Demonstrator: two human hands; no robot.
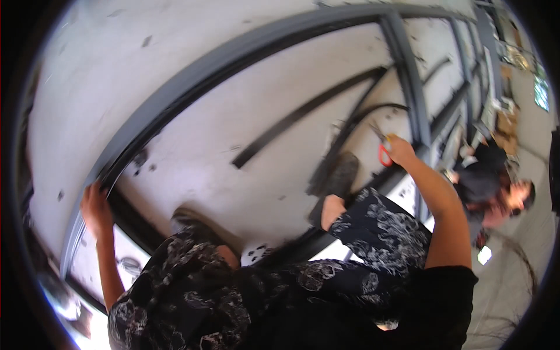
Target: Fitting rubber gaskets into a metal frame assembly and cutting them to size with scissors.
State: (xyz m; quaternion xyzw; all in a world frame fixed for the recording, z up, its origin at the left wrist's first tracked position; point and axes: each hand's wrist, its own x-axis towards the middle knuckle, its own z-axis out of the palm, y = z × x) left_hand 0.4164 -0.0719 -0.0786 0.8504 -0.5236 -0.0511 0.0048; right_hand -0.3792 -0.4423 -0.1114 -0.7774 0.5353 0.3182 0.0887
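At the far left, my left hand [97, 210] rests on a corner of the large grey metal frame [175, 96], its fingers bent and close together at the inner edge. Whatever they may pinch there is hidden. My right hand [401, 150] is closed around the handles of a pair of scissors [382, 153] with orange-red grips. The blades point up and away, above the pale floor inside the frame. Just beyond them lie loose black strips [309, 116], some straight, one curved.
My feet in dark shoes [344, 172] stand inside the frame, on either side of its lower middle. A crossbar [405, 76] divides the frame on the right. Another person [493, 184] is low down at the far right, near cardboard boxes [506, 125]. A coil [129, 265] lies below my left hand.
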